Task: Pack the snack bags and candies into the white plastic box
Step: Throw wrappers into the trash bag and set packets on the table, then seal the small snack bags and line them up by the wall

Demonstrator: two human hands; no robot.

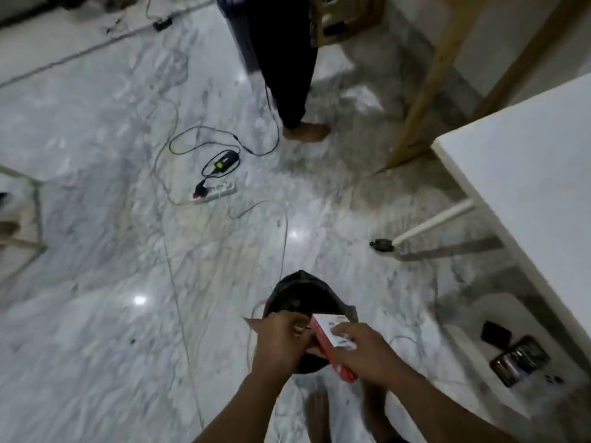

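Observation:
I stand over a marble floor and hold a dark bag [300, 298] in front of me. My left hand [281, 340] grips the bag's rim. My right hand [367, 353] holds a red and white box [332, 337], its upper end at the bag's mouth. The picture is blurred, so I cannot read the box or see into the bag. No white plastic box shows in view.
A white table [527, 193] stands at the right, dark small items [511, 356] on the floor below it. A power strip [217, 191], a black adapter [220, 163] and cables lie ahead. Another person's leg and bare foot [307, 131] stand further off.

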